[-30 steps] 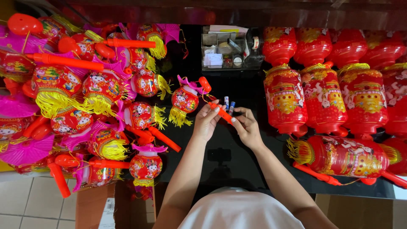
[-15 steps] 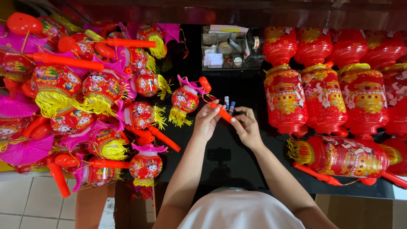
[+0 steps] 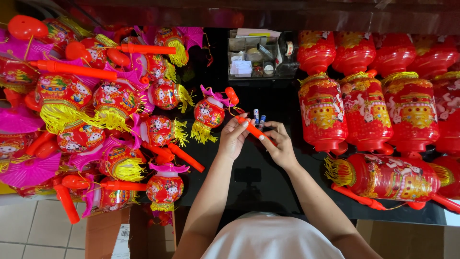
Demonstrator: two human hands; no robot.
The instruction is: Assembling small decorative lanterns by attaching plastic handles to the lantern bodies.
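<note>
Both hands meet over the middle of the black table (image 3: 268,192), fingers pinched around a thin orange handle stick (image 3: 253,129). The left hand (image 3: 233,140) closes thumb and fingertips on the upper end of the stick; the right hand (image 3: 279,146) pinches it lower down, the fingers curled and pressed together. A short cord appears to link the stick to a small round red lantern (image 3: 209,113) with a yellow tassel, which lies on the table just beside the left hand. The stick looks like light, rigid moulded plastic, smooth enough to slip, so a firm pinch near each end is judged the soundest hold. The lantern body appears thin-walled and easily dented; it is better lifted by the stick or the top cap than by the shell or tassel. Two small blue-and-white batteries (image 3: 259,118) stand just beyond the fingertips. Farther back sits a clear organiser tray (image 3: 254,57) with small items. A heap of similar small lanterns (image 3: 96,105) fills the left side, and a row of large red cylinder lanterns (image 3: 364,105) fills the right.
</note>
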